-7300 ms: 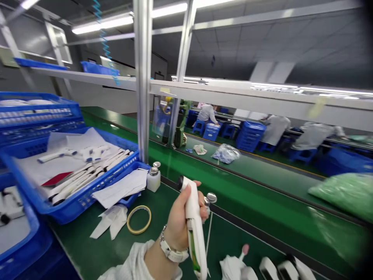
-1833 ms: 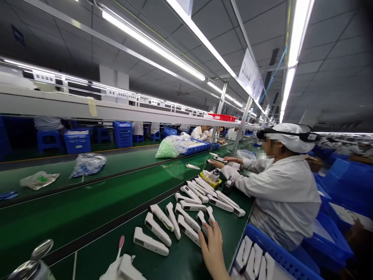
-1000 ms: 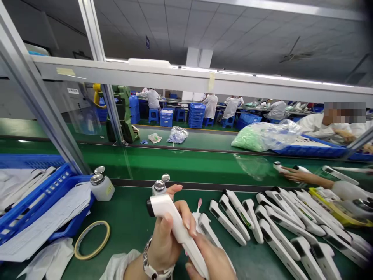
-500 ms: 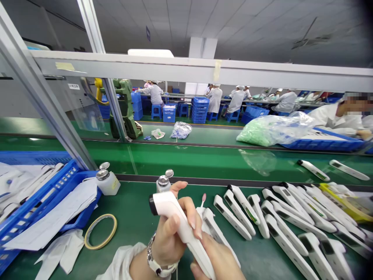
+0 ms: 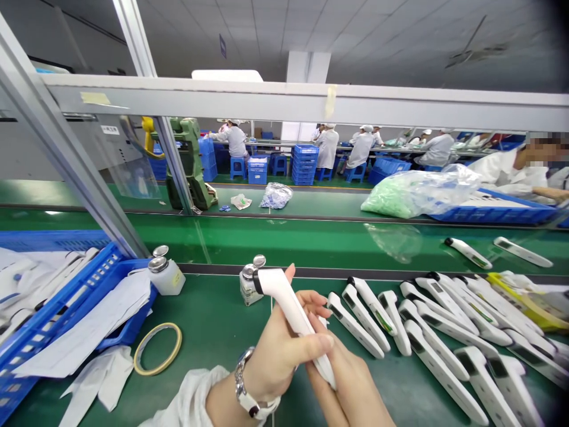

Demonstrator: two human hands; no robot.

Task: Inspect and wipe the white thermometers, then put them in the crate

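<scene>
A white handheld infrared thermometer (image 5: 281,295) with a black tip is tilted in front of me, its head pointing to the upper left. My left hand (image 5: 273,350), with a watch on the wrist, grips its handle with the thumb lying across it. Closed around the handle's lower end is my right hand (image 5: 351,376). Just behind the black tip stands a white dispenser bottle (image 5: 249,287) with a raised metal lid. Several similar thermometers (image 5: 355,329) lie on the green bench to the right of my hands.
At left are blue crates (image 5: 95,290) holding papers and white parts, a tape roll (image 5: 157,350) and a second bottle (image 5: 166,276). A metal frame (image 5: 284,101) crosses ahead, before a green conveyor (image 5: 284,240). A yellow tray (image 5: 528,305) sits at right; a co-worker (image 5: 507,169) is beyond.
The thermometer has moved up and right and turned slightly. My left thumb has shifted from near its head down to the lower handle.
</scene>
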